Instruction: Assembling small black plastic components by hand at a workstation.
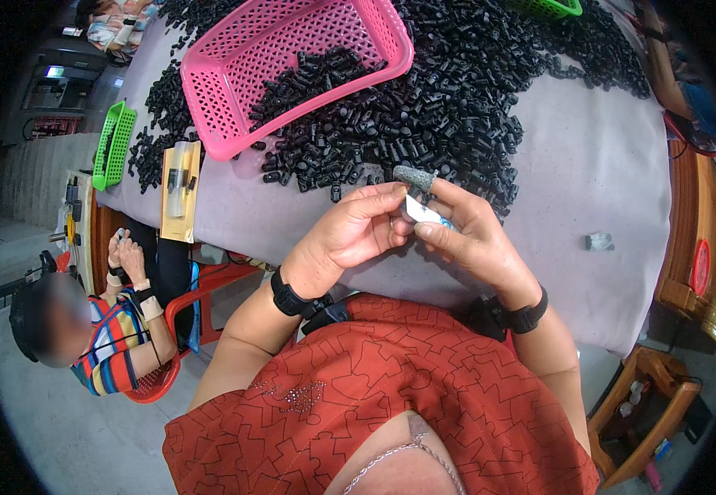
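My left hand (333, 237) is in front of my body at the table's near edge, its thumb and fingertips pinched together; whatever they grip is hidden. My right hand (482, 241) meets it from the right, also closed, with a grey sleeve (414, 177) over its index fingertip. A white piece with blue marks (426, 214) shows between my right thumb and index finger; I cannot tell whether it is held or wrapped round a finger. Just beyond both hands spreads a large heap of small black plastic parts (424, 124), mostly short and cylindrical.
A pink basket (217, 107) lies tilted on the heap with black parts inside. Green baskets (114, 147) stand at the far left and far right. On the grey cloth (572, 165) are a yellow packet (178, 194) and a small grey piece (599, 241). A co-worker (110, 330) sits at left.
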Motion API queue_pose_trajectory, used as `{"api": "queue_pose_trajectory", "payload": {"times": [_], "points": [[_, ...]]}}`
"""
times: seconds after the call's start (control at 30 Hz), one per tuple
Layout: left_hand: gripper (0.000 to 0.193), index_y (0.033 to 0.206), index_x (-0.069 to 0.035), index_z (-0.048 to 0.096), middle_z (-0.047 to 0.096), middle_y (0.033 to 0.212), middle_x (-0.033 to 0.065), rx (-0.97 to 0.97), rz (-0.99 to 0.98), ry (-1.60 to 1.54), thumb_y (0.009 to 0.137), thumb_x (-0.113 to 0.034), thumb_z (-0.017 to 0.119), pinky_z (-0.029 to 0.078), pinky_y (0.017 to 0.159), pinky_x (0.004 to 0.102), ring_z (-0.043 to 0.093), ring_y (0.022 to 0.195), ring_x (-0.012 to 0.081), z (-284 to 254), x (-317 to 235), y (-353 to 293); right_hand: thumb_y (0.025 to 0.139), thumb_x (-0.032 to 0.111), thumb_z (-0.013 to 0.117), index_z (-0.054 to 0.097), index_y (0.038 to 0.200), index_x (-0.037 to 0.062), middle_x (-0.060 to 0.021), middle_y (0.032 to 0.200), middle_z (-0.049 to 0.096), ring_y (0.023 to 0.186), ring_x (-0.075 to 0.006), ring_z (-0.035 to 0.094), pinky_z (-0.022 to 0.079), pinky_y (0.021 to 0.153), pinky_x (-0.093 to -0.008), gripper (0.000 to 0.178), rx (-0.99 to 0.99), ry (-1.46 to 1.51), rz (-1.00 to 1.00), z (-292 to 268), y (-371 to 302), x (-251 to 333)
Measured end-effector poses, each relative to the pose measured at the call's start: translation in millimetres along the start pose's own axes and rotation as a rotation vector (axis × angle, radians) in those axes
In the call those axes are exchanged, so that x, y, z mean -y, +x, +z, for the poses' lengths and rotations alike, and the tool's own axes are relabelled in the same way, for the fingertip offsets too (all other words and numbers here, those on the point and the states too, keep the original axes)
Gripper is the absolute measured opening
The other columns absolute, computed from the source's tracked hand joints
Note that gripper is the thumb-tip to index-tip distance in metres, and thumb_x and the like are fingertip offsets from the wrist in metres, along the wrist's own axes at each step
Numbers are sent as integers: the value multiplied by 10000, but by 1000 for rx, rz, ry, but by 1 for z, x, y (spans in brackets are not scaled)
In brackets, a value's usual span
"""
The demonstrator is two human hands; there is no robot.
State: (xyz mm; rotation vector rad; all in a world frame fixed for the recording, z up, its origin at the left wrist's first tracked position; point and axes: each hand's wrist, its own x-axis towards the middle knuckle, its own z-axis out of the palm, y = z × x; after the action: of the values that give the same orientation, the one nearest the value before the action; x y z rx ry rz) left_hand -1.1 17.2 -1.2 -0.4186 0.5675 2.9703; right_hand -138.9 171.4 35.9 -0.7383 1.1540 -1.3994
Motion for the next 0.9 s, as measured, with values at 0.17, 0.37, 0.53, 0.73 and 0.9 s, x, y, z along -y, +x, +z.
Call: {"api": "queue_pose_trajectory", "payload": {"times": [0.17,0.37,0.53,0.73,0.9], "points": [[201,1054,-35,610,644,885,59,-31,-10,-38,984,-191,503,514,672,272,596,721,131,1,0,0,927,183,610,536,1185,27,27,832,605,631,-7,462,360,505,-166,311,11,19,15,-2,1,-1],[189,1044,-37,605,641,860,50,-21,9,20,973,-194,525,519,680,267,611,742,128,-2,-1,-2,918,138,584,487,1333,29,24,897,608,636,-20,469,376,519,-165,440,-8,38,40,2,0,5],[166,1040,-45,603,630,862,42,-62,34,55,951,-181,570,518,651,265,606,737,128,-3,-1,-1,944,140,569,560,1228,21,42,789,563,618,-14,449,350,503,-167,308,-83,10,50,0,0,-4],[162,1025,-35,592,615,883,54,-80,93,86,950,-178,573,500,634,248,575,728,124,0,-14,-6,948,126,571,570,1202,19,47,747,541,593,-12,436,342,502,-166,276,-102,9,59,3,3,2],[216,1111,-15,574,630,1033,103,-105,373,62,953,-160,556,534,664,233,578,761,123,0,-70,-16,943,117,583,547,1260,31,45,739,538,591,-19,440,348,501,-172,330,-89,61,71,5,0,3]]}}
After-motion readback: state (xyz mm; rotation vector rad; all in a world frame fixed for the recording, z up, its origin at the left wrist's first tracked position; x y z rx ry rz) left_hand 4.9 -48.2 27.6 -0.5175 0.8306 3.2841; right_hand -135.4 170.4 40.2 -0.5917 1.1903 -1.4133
